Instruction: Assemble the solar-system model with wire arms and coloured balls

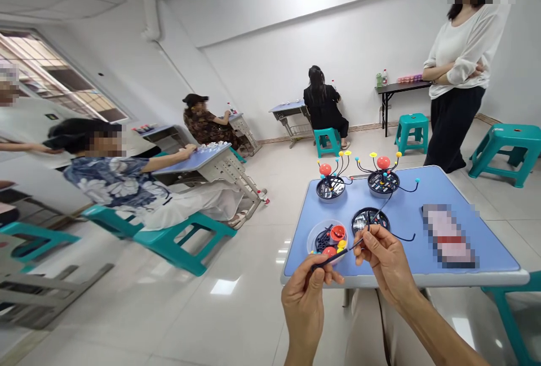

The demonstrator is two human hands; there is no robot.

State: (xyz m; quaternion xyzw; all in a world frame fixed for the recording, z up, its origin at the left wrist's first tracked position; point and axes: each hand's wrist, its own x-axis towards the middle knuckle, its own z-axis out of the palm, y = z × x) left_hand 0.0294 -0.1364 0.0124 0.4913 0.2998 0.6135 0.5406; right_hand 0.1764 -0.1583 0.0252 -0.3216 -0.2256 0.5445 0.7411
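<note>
My left hand [305, 290] pinches a short black rod [336, 258] over the front edge of the blue table. My right hand [386, 259] has its fingers closed on a thin black stem [357, 243], whose tip is close to the rod's end; whether they touch is unclear. Just behind my hands lies a round black base [360, 217], partly hidden by my right hand, with a curved black arm [406, 238] reaching right. A clear bowl [311, 234] beside it holds black rods, a red ball and red and yellow pieces.
Two planet models [331, 188] [383, 183] with red balls on curved arms stand at the table's back. A phone-like slab [450, 236], pixelated, lies right on the blue table [406, 264]. A person [459, 73] stands behind with folded arms; others sit at desks. Green stools [507, 149] stand around.
</note>
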